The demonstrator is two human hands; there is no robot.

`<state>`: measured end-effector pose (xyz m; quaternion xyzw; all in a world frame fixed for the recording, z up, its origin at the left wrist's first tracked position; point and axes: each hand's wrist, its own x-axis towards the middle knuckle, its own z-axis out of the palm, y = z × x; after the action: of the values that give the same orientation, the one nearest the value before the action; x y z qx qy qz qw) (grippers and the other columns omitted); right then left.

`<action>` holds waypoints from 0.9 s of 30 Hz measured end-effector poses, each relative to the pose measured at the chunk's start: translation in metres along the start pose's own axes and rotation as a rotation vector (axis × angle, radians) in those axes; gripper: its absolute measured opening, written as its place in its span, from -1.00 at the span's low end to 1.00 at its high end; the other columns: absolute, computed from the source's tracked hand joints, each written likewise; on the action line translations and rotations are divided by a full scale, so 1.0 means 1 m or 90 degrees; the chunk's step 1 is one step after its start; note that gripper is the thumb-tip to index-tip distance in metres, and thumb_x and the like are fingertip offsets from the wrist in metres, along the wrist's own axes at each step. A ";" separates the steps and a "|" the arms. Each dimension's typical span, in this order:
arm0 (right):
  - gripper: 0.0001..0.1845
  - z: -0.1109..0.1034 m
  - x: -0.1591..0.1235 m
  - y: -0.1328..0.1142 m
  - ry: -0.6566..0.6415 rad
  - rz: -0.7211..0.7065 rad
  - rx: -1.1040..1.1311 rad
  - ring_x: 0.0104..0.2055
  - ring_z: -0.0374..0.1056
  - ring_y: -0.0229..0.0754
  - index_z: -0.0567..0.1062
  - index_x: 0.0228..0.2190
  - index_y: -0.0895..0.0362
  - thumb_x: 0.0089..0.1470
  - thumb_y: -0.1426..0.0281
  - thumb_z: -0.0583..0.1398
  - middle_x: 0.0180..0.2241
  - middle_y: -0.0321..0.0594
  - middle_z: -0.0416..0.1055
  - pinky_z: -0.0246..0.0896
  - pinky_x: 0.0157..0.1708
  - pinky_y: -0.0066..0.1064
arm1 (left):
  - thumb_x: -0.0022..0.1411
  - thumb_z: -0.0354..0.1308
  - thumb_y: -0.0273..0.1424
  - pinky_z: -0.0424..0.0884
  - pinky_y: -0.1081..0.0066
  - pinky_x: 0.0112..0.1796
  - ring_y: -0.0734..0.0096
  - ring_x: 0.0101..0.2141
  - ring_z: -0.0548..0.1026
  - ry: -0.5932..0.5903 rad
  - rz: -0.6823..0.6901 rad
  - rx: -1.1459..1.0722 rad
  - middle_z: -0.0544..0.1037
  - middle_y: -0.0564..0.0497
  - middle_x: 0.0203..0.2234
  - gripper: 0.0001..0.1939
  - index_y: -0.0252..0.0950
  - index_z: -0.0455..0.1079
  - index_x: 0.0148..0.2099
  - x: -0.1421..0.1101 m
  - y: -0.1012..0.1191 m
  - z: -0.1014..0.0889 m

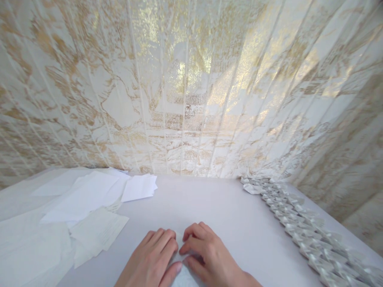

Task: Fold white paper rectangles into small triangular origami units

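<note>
At the near edge of the table (197,203), between two bare hands: one piece of paper (184,278), largely covered and running out of view at the bottom. Direction: the exposed part narrows away from the person, its slim end lying between the thumbs; the true long axis cannot be told, with most of the outline hidden. Appearance: thin, pale, white with a faint bluish-grey cast, lying low; any folds or print too blurred to tell. Left hand (152,255): palm down, fingers close together and bent at the tips, thumb apart from them and reaching over the paper. Right hand (211,253): fingers curled inward, thumb and forefinger tips near each other beside the paper; whether either grip pinches it cannot be told. To the left, on the table: overlapping white sheets (86,193), a small stack of white slips (139,187) at their far right, and greyish printed slips (100,233) nearer the person. To the right: a long band of folded paper units (302,227), grey-white, interlocked in rows, running from the far edge toward the near right corner. Behind: a white backdrop (185,99) patterned in gold and brown.
</note>
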<state>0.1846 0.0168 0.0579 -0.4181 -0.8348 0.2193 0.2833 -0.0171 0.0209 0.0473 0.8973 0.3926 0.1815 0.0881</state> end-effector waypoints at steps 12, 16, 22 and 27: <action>-0.76 -0.021 0.004 -0.007 -0.037 0.123 -0.027 -0.17 0.28 -0.12 0.56 -0.41 0.11 -0.12 0.67 0.32 -0.29 -0.24 0.41 0.12 -0.09 -0.30 | 0.09 0.18 -0.57 0.17 0.31 -0.29 0.23 -0.28 0.33 0.055 -0.030 -0.028 0.40 0.07 -0.34 -0.84 -0.22 0.31 -0.37 -0.001 -0.002 0.003; -0.80 -0.024 0.006 -0.002 -0.047 0.194 -0.013 -0.18 0.27 -0.14 0.54 -0.48 0.13 -0.11 0.65 0.34 -0.34 -0.28 0.39 0.11 -0.09 -0.31 | 0.20 0.15 -0.53 0.16 0.31 -0.28 0.23 -0.27 0.33 0.046 -0.028 -0.034 0.41 0.06 -0.32 -0.88 -0.22 0.32 -0.36 0.001 -0.005 0.001; -0.81 -0.027 0.007 0.007 -0.036 0.211 -0.003 -0.23 0.26 -0.18 0.52 -0.55 0.13 -0.06 0.58 0.38 -0.39 -0.34 0.37 0.09 -0.06 -0.29 | 0.26 0.12 -0.48 0.18 0.29 -0.28 0.19 -0.26 0.35 -0.025 -0.060 -0.046 0.42 0.03 -0.32 -0.87 -0.23 0.34 -0.37 0.005 -0.003 -0.008; -0.81 -0.018 0.006 0.005 0.013 0.205 -0.035 -0.22 0.25 -0.14 0.47 -0.53 0.14 -0.03 0.52 0.39 -0.36 -0.30 0.37 0.13 -0.17 -0.31 | 0.25 0.09 -0.49 0.18 0.27 -0.27 0.18 -0.24 0.34 -0.017 -0.082 -0.039 0.41 0.02 -0.31 -0.86 -0.24 0.32 -0.39 0.006 -0.004 -0.005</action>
<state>0.1968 0.0268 0.0701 -0.5565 -0.7594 0.2348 0.2418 -0.0180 0.0278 0.0520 0.8694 0.4426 0.1757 0.1323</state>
